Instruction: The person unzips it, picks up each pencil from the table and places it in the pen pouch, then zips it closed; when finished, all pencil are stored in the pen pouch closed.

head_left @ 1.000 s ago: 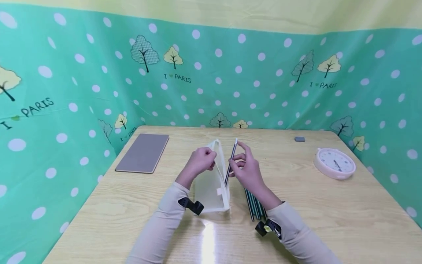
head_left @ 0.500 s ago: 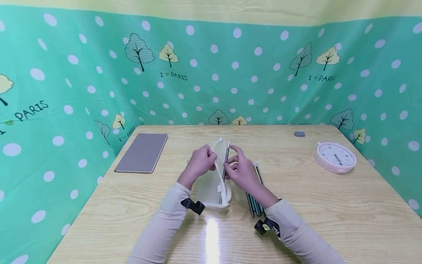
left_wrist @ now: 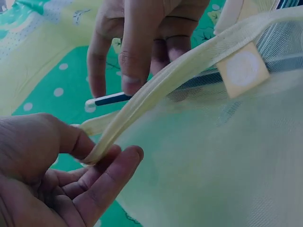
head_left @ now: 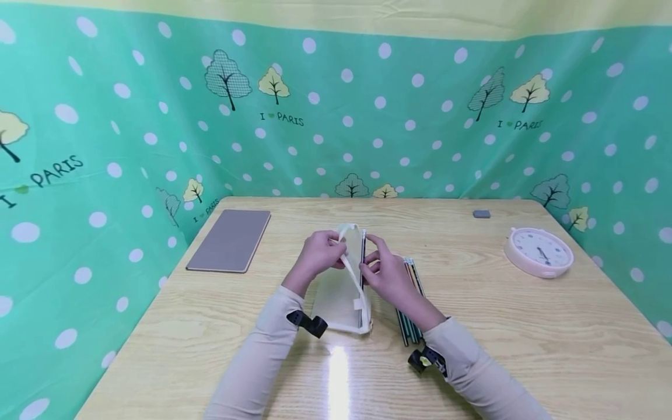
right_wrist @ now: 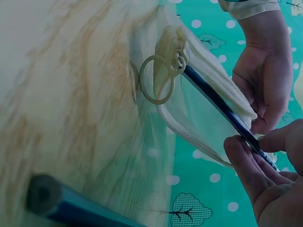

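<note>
A pale, see-through mesh pencil pouch (head_left: 335, 300) stands with its zipped mouth spread. My left hand (head_left: 320, 254) pinches the pouch's zipper edge between thumb and fingers. Thumb and fingers of my right hand (head_left: 389, 275) pinch a dark pencil (right_wrist: 215, 99) near its white-tipped end. Most of that pencil lies within the pouch's mouth, its length running along the opening. A ring on the zipper pull (right_wrist: 158, 100) hangs at the pouch's end in the right wrist view. Several more pencils (head_left: 408, 328) lie on the table, partly hidden under my right wrist.
A grey-brown notebook (head_left: 231, 240) lies at the left of the wooden table (head_left: 168, 350). Toward the back right is a small grey-blue eraser (head_left: 481, 214). A pink round clock (head_left: 539, 252) rests near the right edge. Patterned green cloth (head_left: 367, 128) encloses the table.
The right hand has shifted slightly left, bringing the pencil from beside the pouch's edge down into its mouth. The left hand keeps its hold on the zipper edge.
</note>
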`<state>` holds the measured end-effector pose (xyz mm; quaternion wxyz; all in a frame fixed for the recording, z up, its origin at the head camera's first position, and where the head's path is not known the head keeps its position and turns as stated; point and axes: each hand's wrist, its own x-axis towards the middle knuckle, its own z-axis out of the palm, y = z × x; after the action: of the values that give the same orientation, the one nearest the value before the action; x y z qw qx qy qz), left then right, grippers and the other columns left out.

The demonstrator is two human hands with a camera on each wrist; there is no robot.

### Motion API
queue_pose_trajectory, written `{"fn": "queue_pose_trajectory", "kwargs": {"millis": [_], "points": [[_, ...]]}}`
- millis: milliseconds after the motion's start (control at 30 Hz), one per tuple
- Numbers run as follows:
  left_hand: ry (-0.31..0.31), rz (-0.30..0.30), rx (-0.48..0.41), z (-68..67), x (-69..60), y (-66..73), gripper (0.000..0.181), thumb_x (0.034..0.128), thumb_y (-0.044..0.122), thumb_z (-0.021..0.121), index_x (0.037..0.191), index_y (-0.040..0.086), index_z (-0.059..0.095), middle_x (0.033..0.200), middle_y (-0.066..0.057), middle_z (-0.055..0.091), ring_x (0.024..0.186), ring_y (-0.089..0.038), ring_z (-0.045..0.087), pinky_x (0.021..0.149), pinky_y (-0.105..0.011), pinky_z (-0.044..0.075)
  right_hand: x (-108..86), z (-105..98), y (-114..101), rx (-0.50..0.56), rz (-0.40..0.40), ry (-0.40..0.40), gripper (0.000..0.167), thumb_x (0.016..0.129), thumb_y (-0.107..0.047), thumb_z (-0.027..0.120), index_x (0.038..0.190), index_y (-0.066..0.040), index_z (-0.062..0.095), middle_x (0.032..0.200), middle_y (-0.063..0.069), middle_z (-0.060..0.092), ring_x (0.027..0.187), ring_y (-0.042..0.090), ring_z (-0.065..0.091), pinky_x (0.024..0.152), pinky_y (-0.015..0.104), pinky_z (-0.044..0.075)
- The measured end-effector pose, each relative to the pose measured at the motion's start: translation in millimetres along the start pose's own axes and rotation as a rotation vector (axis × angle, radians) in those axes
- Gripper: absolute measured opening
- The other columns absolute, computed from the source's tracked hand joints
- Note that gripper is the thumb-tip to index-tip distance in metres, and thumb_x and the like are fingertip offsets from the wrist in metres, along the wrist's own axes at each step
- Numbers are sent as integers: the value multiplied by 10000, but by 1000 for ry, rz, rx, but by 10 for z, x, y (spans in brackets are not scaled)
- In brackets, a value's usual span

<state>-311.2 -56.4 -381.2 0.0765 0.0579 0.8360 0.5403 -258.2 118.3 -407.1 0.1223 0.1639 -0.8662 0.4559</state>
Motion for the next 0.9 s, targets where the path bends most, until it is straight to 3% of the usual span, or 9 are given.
{"fn": "queue_pose_trajectory", "kwargs": {"millis": [133,233,367,500,633,767,900], "points": [[-8,-2,-24,38,2,-3,261,1063,146,518,1064,-72,662,887,-176,686,701,-248,730,650,-305,658,-5,7,2,-16,-25,5,641,911,34,715,1484,50,427,933,156,754,720,232,745,575,216,613],[-4,16,13,44,-5,-7,256,1083,159,489,1017,-36,642,872,-169,673,710,-248,726,674,-336,664,6,-1,2,-40,-40,16,628,914,23,718,1479,46,445,936,161,755,736,247,749,593,234,625],[-32,49,84,32,-20,-1,241,1082,161,522,1051,-37,657,888,-175,698,725,-251,732,726,-387,666,19,-27,15,-78,-71,63,580,906,34,727,1445,22,515,929,164,753,734,260,750,612,281,641],[-104,64,98,30,-33,2,212,1023,120,632,1148,-49,663,923,-162,706,732,-214,720,722,-344,659,17,-39,28,-77,-93,99,568,898,56,730,1429,-5,538,938,173,751,720,265,755,611,312,646],[-133,62,54,44,-32,-1,293,969,46,662,1236,-74,646,913,-126,684,730,-183,692,695,-301,648,-2,-26,6,-63,-79,95,576,893,41,741,1418,9,504,950,169,756,729,262,760,606,289,642],[-82,43,-46,51,-28,2,269,981,21,610,1226,-85,646,956,-135,654,784,-216,678,691,-316,660,-25,-9,-53,17,-28,85,543,915,32,722,1401,26,481,961,182,746,679,248,750,557,274,631],[-43,19,-110,49,-33,39,242,1015,56,593,1221,-67,625,1073,-182,652,883,-272,680,696,-323,664,-16,4,-91,145,-21,153,488,923,71,695,1363,49,487,975,231,728,645,291,737,547,260,629]]}}
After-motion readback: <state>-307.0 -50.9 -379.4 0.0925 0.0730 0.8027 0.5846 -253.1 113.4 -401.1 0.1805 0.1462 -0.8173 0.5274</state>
